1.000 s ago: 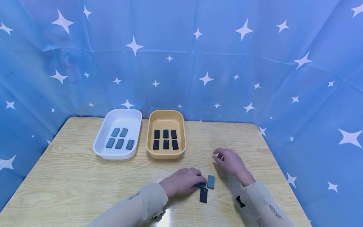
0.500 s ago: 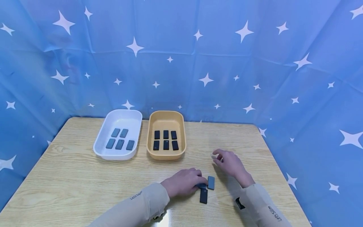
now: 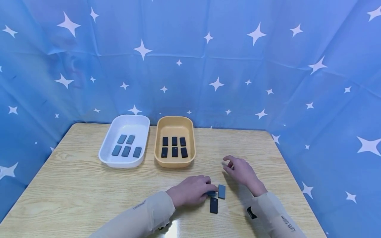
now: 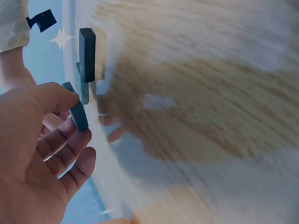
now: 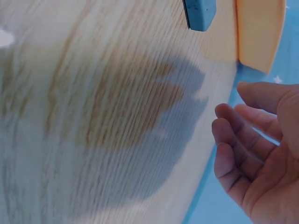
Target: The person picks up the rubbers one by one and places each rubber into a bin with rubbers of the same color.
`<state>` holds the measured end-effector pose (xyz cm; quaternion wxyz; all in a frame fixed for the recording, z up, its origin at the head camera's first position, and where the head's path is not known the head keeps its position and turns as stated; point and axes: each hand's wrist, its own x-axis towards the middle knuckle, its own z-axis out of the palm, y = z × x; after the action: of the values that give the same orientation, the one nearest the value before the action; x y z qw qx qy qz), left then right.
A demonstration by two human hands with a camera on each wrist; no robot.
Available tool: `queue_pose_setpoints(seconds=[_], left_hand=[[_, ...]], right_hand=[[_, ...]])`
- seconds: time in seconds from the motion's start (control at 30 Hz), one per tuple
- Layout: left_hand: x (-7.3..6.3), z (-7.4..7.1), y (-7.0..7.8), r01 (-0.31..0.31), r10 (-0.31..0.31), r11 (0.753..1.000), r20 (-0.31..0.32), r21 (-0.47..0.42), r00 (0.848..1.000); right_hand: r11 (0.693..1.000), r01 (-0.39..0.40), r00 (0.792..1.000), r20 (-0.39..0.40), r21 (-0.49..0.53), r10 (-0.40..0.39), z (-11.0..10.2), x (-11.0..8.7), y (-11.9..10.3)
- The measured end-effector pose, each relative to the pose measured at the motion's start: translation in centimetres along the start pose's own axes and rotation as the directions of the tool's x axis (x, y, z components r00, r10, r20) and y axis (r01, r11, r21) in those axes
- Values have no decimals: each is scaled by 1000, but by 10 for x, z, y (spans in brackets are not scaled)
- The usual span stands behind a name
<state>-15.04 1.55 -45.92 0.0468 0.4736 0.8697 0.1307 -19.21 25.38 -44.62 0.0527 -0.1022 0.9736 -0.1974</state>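
Note:
My left hand [image 3: 191,191] pinches a small blue-grey rectangular block [image 4: 78,113] between thumb and fingers, just over the table. In the head view, the fingers partly cover that block. Close to the fingertips lie a black block [image 3: 213,205] and another blue-grey block [image 3: 221,191]; the left wrist view has the black block [image 4: 87,55] in front of the second blue-grey one. My right hand [image 3: 241,170] hovers over the table further right, fingers loosely bent and nothing between them. A blue-grey block [image 5: 200,14] shows at the top of the right wrist view.
Toward the back left stands a white tray [image 3: 102,150] with several blue-grey blocks. Beside it is a yellow-orange tray [image 3: 175,164] holding several black blocks in two rows. A blue star-patterned cloth [image 3: 190,76] hangs behind the wooden table [image 3: 74,191].
My left hand, with the blue-grey block, has shifted slightly, and a small gap now shows between that block and the black one. The right hand stays nearly still.

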Motion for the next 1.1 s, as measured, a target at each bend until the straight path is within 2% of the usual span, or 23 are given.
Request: queue_pose_setpoints(seconds=[0.3, 0.57, 0.87, 1.0, 1.1], left_hand=[[-14, -13, -3, -9, 8, 999, 16, 34, 1000], [-29, -20, -6, -26, 26, 998, 0, 57, 1000], [-44, -32, -12, -17, 16, 1000, 12, 22, 1000], [-51, -37, -17, -33, 33, 999, 24, 27, 999], [-58, -40, -20, -48, 48, 998, 8, 43, 999]], right_hand=[[1000, 7, 1000, 9, 4, -7, -1, 2, -3], [1000, 6, 1000, 17, -7, -5, -1, 3, -5], [1000, 15, 1000, 12, -1, -15, 0, 5, -9], [1000, 21, 1000, 12, 5, -21, 0, 8, -13], [999, 34, 999, 17, 7, -35, 0, 9, -17]])
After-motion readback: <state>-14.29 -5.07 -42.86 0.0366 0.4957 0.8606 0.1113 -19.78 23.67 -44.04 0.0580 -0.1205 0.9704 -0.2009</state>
